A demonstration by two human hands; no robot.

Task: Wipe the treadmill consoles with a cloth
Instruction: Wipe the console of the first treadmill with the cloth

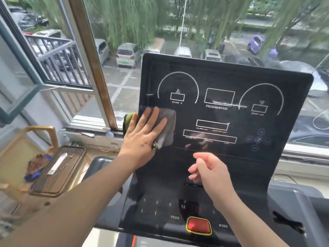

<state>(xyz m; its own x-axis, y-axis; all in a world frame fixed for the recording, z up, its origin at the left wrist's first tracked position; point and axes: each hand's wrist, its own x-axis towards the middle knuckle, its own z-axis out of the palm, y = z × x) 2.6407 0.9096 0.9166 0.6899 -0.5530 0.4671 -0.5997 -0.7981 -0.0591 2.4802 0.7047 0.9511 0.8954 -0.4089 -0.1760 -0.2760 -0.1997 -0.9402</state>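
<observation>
window: a large glass pane (222, 32) spans the wall ahead, with a bronze frame post (92, 68) slanting down its left side.
open sash: a dark-framed sash (19, 82) stands swung open at far left.
outside: parked cars (128, 54) in a marked lot, hanging willow branches (124, 20), a metal railing (58, 57).
sill: a pale window sill (85, 124) runs below the glass.
furniture: a light wooden chair (41, 132) at lower left, just beside a brown grille-topped appliance (58, 170).
light: soft daylight from the window.
</observation>
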